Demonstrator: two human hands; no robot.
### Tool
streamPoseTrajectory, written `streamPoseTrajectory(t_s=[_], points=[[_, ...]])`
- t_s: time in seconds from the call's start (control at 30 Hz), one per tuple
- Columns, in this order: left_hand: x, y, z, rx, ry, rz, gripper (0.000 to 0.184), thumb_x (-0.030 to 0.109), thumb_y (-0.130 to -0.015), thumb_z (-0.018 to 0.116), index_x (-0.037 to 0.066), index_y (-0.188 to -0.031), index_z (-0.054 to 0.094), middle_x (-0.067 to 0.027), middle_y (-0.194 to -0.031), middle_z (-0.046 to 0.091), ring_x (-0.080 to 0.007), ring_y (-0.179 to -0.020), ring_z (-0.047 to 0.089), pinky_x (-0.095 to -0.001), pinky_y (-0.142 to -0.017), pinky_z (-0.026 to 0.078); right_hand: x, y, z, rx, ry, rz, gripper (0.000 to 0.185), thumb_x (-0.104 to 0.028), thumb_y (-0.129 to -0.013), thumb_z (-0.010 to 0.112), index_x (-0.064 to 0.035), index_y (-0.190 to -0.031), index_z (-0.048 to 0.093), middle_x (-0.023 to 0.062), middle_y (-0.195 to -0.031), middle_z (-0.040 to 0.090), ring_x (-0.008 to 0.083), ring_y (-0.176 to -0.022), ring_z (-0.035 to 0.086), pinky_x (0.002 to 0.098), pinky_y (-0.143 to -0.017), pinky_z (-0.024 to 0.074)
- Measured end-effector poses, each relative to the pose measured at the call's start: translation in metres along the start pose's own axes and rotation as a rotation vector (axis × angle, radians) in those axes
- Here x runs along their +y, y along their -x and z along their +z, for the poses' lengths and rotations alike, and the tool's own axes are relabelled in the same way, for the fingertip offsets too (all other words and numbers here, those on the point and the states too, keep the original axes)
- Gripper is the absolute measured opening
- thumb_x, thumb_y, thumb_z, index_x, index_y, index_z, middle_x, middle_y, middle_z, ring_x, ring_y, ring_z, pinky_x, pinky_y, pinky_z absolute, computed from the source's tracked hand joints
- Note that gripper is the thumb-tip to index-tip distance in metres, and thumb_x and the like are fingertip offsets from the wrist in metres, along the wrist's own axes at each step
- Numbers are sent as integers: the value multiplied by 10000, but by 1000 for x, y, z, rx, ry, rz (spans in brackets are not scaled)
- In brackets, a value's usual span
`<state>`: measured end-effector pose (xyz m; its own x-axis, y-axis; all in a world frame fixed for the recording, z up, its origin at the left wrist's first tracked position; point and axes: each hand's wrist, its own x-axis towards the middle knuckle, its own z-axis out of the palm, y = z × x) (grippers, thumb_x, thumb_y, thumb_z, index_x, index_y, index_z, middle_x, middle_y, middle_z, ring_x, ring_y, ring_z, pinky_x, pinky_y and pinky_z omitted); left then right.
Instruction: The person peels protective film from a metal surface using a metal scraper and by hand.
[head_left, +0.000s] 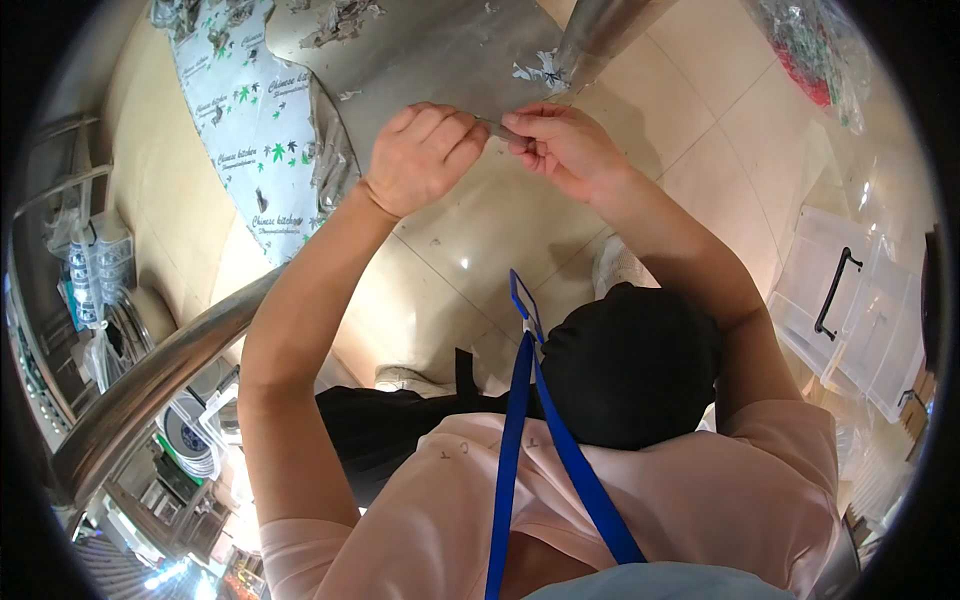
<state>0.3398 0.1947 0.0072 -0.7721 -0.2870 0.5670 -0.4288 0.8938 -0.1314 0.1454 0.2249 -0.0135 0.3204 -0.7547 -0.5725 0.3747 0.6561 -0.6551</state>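
My left hand (425, 155) is closed, its fingers curled in a pinch. Close beside it, my right hand (568, 150) pinches with thumb and fingers. Between them runs a small thin grey strip (503, 131), gripped at both ends; its exact kind is too small to make out. Just beyond the hands lies a grey metal sheet (425, 65) with torn scraps (335, 22) stuck on it. At its left, a white printed film (245, 130) with green leaves and "Chinese kitchen" lettering has a ragged, crumpled edge.
A metal tube (610, 40) stands at the top. A curved metal rail (165, 370) crosses the left side, near racks with wrapped dishes (100, 265). On the right are a clear plastic box (810, 290) with a black handle and a plastic bag (815, 60). Tiled floor (690, 130) lies below.
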Motion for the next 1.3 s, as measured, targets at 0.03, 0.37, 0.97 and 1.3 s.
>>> streamPoseTrajectory(t_s=[0.03,0.37,0.97,1.3], points=[[-3,1,-5,-24,-10,-19,182,105,-632,582,96,-814,594,-5,-826,555,-150,-757,541,-268,-636,404,0,-1,2,89,52,-86,227,-242,-854,552,-24,-919,551,73,-839,577,136,-726,559,249,-678,455],[-25,16,-8,-20,-157,-232,165,94,-616,572,126,-778,577,-1,-810,550,-171,-679,504,-308,-597,381,-3,14,20,30,182,-106,426,-406,-872,478,-5,-998,550,95,-859,590,142,-727,558,251,-668,457],[22,-21,47,-93,20,-123,203,88,-643,575,82,-844,602,-27,-866,571,-181,-777,555,-284,-669,453,17,-8,-8,244,-208,-110,205,-219,-864,508,-25,-807,544,50,-723,560,118,-629,518,224,-571,425],[11,-20,48,-169,48,-114,217,117,-668,561,59,-874,600,-51,-867,585,-201,-799,569,-292,-681,479,12,-15,3,285,-312,-109,206,-200,-855,499,-15,-773,541,48,-666,547,114,-550,491,234,-499,407]])
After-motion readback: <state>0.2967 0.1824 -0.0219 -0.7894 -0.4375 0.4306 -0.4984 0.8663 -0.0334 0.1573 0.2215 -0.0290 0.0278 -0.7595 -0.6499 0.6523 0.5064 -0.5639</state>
